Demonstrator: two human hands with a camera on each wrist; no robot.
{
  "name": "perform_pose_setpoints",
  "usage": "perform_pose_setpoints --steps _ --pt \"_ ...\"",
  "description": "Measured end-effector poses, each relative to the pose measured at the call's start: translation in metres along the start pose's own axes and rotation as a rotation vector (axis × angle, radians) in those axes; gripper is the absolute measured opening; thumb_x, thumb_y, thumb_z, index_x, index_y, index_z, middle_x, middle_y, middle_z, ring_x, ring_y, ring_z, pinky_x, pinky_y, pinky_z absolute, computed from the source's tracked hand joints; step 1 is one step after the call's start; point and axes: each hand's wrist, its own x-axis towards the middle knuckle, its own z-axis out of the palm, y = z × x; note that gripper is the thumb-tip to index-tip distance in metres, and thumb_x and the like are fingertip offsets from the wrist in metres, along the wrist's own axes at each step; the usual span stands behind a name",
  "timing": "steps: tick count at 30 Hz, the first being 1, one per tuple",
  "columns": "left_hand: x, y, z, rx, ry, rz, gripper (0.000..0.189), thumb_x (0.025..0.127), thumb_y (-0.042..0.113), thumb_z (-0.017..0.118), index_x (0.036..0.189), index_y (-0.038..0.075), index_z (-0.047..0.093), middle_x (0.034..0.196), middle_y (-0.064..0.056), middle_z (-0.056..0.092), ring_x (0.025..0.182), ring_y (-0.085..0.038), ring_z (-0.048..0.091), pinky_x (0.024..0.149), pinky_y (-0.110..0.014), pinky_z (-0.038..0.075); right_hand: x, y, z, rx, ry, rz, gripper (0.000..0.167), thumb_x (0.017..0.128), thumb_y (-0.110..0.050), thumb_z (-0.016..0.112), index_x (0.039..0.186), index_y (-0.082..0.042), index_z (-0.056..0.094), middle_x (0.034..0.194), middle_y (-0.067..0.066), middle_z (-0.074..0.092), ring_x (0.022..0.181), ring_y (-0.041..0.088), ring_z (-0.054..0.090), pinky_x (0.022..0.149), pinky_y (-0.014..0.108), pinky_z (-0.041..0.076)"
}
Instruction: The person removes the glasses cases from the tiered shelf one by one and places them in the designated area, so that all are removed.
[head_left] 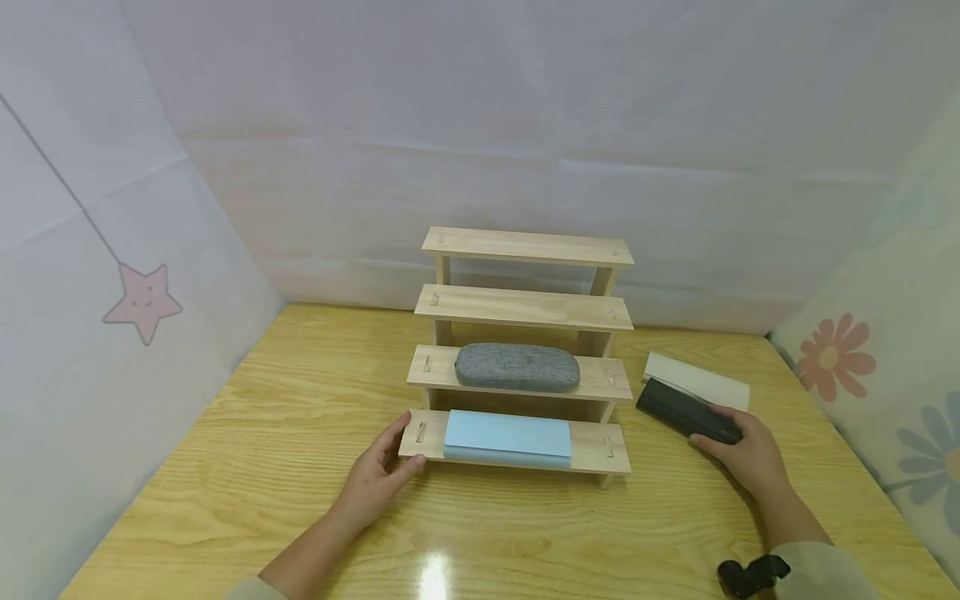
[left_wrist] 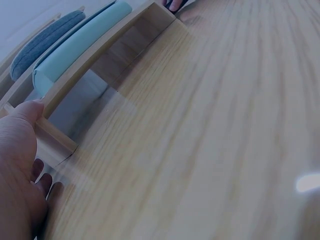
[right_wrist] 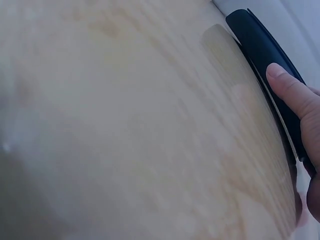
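The left hand point(head_left: 375, 479) grips the wooden rack point(head_left: 525, 306) at its lowest left end, while the right hand point(head_left: 752, 454) grasps a black case point(head_left: 678, 408), perhaps touching the cream case point(head_left: 697, 379) behind.

Near the right edge of the desk point(head_left: 300, 400), a dark case point(head_left: 675, 405) hid part of a cream case point(head_left: 693, 379), its own near end partly covered by the right hand point(head_left: 753, 457). The desk's front edge and the right sleeve point(head_left: 821, 572) ran out of the head view. The left wrist's picture cropped the left hand point(left_wrist: 16, 160), a light blue case point(left_wrist: 80, 47) partly masking a gray case point(left_wrist: 45, 44); the right wrist's blurred the desk's grain.
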Motion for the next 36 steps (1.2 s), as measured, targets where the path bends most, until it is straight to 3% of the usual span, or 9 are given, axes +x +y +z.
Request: perform_pose_setpoints --steps 21,32,36 --pt "0.0 0.0 0.0 -0.001 -0.007 -0.001 0.073 0.094 0.024 0.067 0.153 0.005 0.029 0.158 -0.017 0.03 0.144 -0.035 0.031 0.117 -0.048 0.026 -0.002 0.001 0.001 0.009 -0.003 -0.031 0.08 0.084 -0.041 0.077 0.143 0.002 0.045 0.143 0.037 0.04 0.129 0.058 0.036 0.1 0.071 0.034" --pt "0.001 0.0 -0.001 -0.015 -0.012 0.019 0.072 0.095 0.023 0.066 0.153 0.005 0.028 0.159 -0.017 0.029 0.145 -0.035 0.03 0.117 -0.047 0.025 -0.014 0.01 -0.009 0.058 -0.004 0.04 0.086 0.085 -0.038 0.076 0.146 0.006 0.036 0.146 0.039 0.033 0.131 0.062 0.03 0.102 0.073 0.03" --pt "0.001 0.001 0.0 -0.004 -0.002 0.02 0.072 0.094 0.023 0.066 0.153 0.005 0.029 0.157 -0.018 0.032 0.144 -0.036 0.033 0.116 -0.048 0.026 -0.017 0.012 -0.011 0.026 0.013 0.05 0.087 0.086 -0.039 0.075 0.146 0.008 0.035 0.143 0.041 0.035 0.126 0.059 0.037 0.096 0.07 0.037"
